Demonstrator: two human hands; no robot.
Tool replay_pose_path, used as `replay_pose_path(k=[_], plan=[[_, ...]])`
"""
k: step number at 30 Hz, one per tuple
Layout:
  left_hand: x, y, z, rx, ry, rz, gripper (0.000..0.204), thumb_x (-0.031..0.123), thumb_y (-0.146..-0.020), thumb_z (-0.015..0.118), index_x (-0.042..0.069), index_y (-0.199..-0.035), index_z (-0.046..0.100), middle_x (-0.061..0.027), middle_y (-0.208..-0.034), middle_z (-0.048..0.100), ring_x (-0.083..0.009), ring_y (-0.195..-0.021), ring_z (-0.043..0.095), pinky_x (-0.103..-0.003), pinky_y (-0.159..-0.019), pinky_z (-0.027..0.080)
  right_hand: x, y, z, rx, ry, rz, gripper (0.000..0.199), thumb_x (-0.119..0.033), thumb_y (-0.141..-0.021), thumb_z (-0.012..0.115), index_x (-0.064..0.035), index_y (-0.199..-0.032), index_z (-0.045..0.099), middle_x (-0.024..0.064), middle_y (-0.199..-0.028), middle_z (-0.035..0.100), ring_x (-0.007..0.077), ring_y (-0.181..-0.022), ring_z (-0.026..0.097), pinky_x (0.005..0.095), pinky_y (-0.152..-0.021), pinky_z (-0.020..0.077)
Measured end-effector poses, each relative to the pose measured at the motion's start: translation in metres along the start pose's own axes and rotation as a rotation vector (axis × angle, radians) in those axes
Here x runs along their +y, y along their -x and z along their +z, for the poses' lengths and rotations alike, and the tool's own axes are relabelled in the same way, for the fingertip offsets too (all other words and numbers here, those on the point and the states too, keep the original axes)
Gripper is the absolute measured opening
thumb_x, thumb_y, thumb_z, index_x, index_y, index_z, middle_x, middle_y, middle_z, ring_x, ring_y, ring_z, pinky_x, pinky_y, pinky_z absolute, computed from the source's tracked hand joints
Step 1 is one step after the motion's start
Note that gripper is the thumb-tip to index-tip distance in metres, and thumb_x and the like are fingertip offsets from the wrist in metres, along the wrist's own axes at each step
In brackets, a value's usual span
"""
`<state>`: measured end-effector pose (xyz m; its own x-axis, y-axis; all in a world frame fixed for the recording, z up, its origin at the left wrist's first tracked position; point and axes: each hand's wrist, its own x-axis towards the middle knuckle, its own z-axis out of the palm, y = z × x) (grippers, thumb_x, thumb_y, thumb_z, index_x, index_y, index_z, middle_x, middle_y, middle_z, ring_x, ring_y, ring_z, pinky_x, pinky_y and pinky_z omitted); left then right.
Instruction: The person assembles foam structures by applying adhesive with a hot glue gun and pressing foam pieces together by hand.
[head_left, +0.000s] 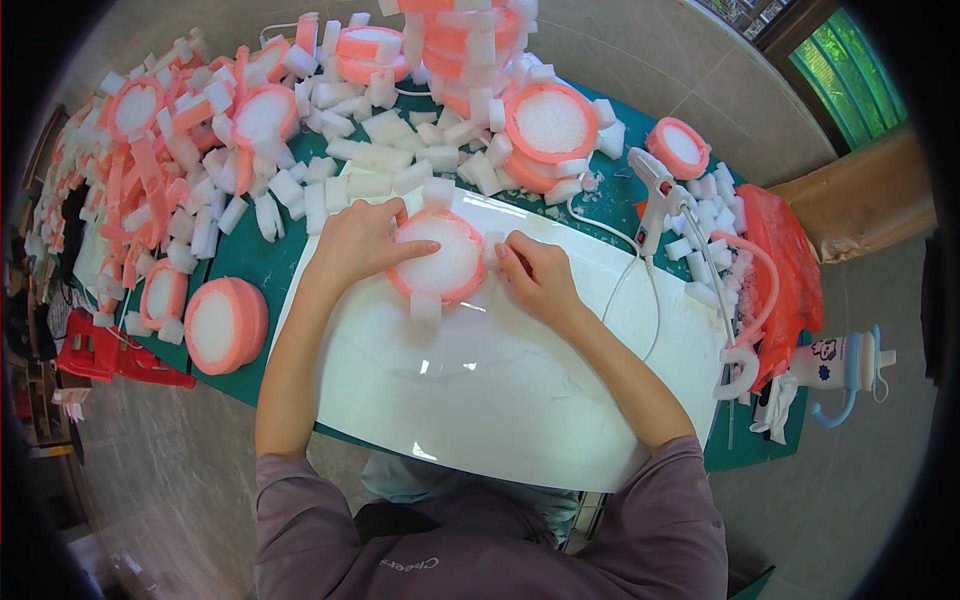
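Note:
On a glossy white board (480,390) lies a round white foam disc (438,260) with a pink foam rim. My left hand (360,245) grips the disc from its left side, thumb lying across the top face. White foam blocks stick out from the rim, one at the far side (437,194) and one at the near side (426,308). At the right of the rim, my right hand (542,278) is closed with thumb and forefinger on a small white foam block (492,250), which touches the rim. Its other fingers are curled in.
A white glue gun (655,200) with a cable stands right of the board. Heaped white and pink foam pieces (190,170) cover the far left. A pink-rimmed disc stack (228,325) sits left. At right are a red plastic bag (785,270) and a drink bottle (838,362).

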<state>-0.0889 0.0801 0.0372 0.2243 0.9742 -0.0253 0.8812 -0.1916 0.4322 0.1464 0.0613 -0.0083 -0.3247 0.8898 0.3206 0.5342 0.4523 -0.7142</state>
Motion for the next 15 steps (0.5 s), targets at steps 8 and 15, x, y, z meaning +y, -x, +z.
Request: replay_pose_path(k=[8,15], plan=[[-0.008,-0.006,-0.001,-0.108,0.249,0.05,0.043,0.043,-0.069,0.067,0.003,-0.083,0.061,-0.0124,-0.061,0.061,-0.0235,-0.055,0.061,-0.031,-0.054,0.046,-0.003,0.001,-0.002,-0.008,-0.037,0.059,0.024,-0.022,-0.086,0.05,-0.0045,-0.07,0.048,0.0139,-0.057,0.05,0.0319,-0.052,0.05,0.0381,-0.048,0.0359],[-0.011,-0.004,-0.013,-0.212,0.45,-0.075,0.028,0.03,-0.079,0.062,0.003,-0.085,0.062,-0.0099,-0.055,0.059,-0.0129,-0.042,0.056,-0.024,-0.043,0.041,-0.007,0.0,-0.002,-0.022,-0.016,0.061,0.025,-0.023,-0.086,0.05,-0.0044,-0.07,0.049,0.0131,-0.057,0.051,0.0308,-0.053,0.051,0.0378,-0.049,0.0364]])
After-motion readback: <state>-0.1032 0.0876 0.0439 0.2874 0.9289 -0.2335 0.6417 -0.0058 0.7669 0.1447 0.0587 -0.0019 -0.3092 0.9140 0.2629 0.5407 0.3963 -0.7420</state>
